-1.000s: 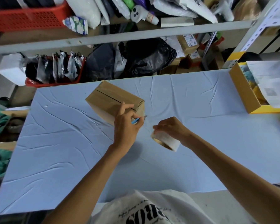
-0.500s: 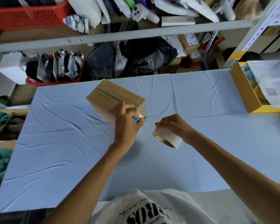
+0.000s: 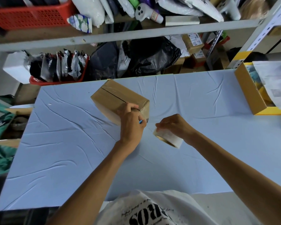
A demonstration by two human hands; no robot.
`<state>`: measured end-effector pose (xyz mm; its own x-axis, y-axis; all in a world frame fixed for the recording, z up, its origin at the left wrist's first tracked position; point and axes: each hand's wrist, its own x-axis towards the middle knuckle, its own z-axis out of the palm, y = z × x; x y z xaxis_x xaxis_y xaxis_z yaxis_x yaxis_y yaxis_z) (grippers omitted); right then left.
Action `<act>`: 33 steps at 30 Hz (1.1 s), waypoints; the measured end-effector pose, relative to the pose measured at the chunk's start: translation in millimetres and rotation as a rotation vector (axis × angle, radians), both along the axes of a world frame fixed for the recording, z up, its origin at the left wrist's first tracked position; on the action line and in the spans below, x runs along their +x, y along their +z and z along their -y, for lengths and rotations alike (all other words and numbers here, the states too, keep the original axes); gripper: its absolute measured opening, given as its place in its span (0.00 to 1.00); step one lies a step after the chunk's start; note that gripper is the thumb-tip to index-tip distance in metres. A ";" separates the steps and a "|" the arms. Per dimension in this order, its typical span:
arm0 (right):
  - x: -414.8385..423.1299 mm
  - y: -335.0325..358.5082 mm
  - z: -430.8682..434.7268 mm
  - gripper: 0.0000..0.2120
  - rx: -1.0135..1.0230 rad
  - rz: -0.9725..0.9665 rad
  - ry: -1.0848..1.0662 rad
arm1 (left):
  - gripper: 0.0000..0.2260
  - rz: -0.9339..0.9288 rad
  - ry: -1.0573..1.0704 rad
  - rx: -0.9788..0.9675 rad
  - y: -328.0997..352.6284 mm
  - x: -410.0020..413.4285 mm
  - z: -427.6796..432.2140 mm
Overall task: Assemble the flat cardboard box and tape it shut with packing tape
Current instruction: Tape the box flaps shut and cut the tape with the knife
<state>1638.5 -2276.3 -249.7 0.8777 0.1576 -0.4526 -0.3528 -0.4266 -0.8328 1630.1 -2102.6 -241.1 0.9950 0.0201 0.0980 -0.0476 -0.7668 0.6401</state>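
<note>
A closed brown cardboard box (image 3: 113, 96) lies on the pale blue table (image 3: 71, 151), with clear tape along its top seam. My left hand (image 3: 131, 123) rests against the box's near corner and holds a small blue cutter (image 3: 140, 122). Just to the right, my right hand (image 3: 173, 125) grips a roll of packing tape (image 3: 168, 138) held slightly above the table. A thin strip of clear tape stretches from the roll toward the box corner. The cutter's blade is hidden by my fingers.
A yellow-edged open cardboard tray (image 3: 250, 93) with papers sits at the table's right edge. Behind the table stand metal shelves (image 3: 136, 32) with a red basket (image 3: 58, 78) of packets, black bags and small parcels. Green cloth lies off the left edge.
My left hand has moved up against the box's near corner with the cutter. My right hand with the tape roll has stayed close beside it, shifting slightly.
</note>
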 end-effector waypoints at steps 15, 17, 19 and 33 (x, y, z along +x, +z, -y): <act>0.3 -6.2 22.0 0.08 -0.222 0.072 0.165 | 0.07 0.010 -0.030 0.033 -4.2 -1.2 -6.3; -3.9 -8.0 26.9 0.08 -0.417 0.082 0.275 | 0.06 0.011 -0.022 0.030 -4.5 0.9 -9.4; -9.6 -9.6 33.5 0.08 -0.540 0.072 0.347 | 0.05 0.012 -0.030 0.018 -4.5 1.7 -11.6; -16.7 -19.3 27.3 0.11 -0.367 0.150 0.564 | 0.06 0.021 -0.062 -0.041 -2.1 -5.3 -18.1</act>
<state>1621.8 -2303.6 -269.1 0.7637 0.4687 -0.4439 0.1138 -0.7746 -0.6221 1624.8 -2084.5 -243.2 0.9922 -0.0368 0.1195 -0.1078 -0.7355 0.6689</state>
